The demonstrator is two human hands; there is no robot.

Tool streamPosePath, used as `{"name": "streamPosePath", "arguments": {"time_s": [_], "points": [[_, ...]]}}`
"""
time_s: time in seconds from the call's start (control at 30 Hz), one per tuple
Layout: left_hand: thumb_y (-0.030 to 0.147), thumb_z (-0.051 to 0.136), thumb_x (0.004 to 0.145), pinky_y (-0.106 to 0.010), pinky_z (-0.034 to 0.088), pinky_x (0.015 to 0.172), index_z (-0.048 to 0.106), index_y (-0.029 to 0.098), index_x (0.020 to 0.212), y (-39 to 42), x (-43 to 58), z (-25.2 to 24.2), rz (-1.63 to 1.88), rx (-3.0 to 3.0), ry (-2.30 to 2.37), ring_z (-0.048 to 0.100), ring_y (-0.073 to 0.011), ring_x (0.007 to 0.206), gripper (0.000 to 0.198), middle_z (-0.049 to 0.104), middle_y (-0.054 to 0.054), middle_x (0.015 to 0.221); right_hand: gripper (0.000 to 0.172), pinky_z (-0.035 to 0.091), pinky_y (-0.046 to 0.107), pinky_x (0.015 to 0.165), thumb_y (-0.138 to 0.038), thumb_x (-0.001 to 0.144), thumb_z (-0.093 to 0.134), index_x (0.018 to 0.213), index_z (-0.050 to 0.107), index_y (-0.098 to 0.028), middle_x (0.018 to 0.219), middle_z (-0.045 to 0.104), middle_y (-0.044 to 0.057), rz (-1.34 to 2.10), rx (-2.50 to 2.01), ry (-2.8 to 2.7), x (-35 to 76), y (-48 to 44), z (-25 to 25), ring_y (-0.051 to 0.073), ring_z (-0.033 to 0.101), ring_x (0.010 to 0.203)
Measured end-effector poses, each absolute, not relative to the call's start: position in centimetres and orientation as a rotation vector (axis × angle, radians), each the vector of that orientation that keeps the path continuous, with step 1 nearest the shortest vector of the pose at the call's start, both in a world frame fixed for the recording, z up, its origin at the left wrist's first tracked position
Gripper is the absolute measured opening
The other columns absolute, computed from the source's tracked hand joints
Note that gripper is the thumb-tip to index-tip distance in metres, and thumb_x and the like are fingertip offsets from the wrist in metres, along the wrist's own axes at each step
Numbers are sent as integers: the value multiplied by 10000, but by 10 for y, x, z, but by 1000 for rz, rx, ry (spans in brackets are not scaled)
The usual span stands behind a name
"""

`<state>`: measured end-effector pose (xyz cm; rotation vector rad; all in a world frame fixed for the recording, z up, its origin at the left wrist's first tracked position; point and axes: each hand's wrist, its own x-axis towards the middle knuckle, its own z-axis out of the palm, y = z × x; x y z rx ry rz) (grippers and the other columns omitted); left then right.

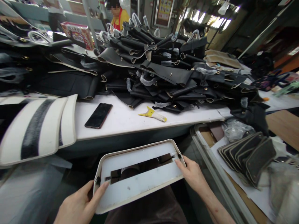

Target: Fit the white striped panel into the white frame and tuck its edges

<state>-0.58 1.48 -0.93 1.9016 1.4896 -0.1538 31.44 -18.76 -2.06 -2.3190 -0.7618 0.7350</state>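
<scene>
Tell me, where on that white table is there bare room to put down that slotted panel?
Nearest the slotted panel, bare white table runs between the phone and the yellow scraper, along the front edge. Another patch lies right of the scraper, below the black pile. Behind is crowded; the striped panels cover the left end.

White bench (130,121): dark phone (98,115) lies flat, screen up, near the front edge. Yellow-and-white scraper (153,114) to its right, just beside the foot of a large heap of black bag parts (163,71); small metal studs on several, some wrapped in clear film. Left: white panels with black stripes (35,130). Right, on a lower surface: dark pieces with pale edges (249,155), overlapping in a row; crumpled clear plastic (234,129) behind them. Far side: red printed box (78,34); person in a yellow top (120,15) behind the heap.
</scene>
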Motion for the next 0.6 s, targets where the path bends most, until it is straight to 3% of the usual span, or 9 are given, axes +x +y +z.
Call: {"name": "streamPosePath", "arguments": {"time_s": [0.1, 0.27, 0.5, 0.6], "points": [[735, 423, 697, -318, 423, 643, 671, 221, 902, 14, -4, -3, -203, 1883, 1512, 640, -259, 643, 607, 639, -35, 606, 472, 435, 236, 699, -542, 890, 480, 1090, 674, -162, 913, 717, 37, 721, -2241, -662, 308, -194, -24, 230, 642, 856], [578, 317, 775, -342, 387, 681, 624, 232, 692, 13, 0, -3, -163, 2107, 1457, 646, -258, 720, 470, 660, -74, 732, 491, 364, 240, 569, -538, 926, 375, 791, 656, -158, 636, 618, 16, 614, -2335, -732, 308, -191, -27, 190, 562, 638], [515, 386, 781, -331, 375, 697, 614, 238, 669, 6, -4, -15, -37, 2071, 1461, 654, -239, 745, 376, 662, -55, 719, 474, 345, 253, 547, -535, 915, 347, 673, 560, -188, 590, 593, 25, 541, -2394, -777, 314, -182, -27, 184, 546, 588], [476, 382, 825, -326, 365, 674, 584, 228, 645, 3, -1, -13, 56, 2064, 1461, 641, -235, 731, 367, 661, -67, 715, 506, 381, 261, 560, -569, 900, 335, 709, 614, -193, 623, 630, 39, 582, -2404, -805, 316, -190, -30, 213, 593, 633]]}}
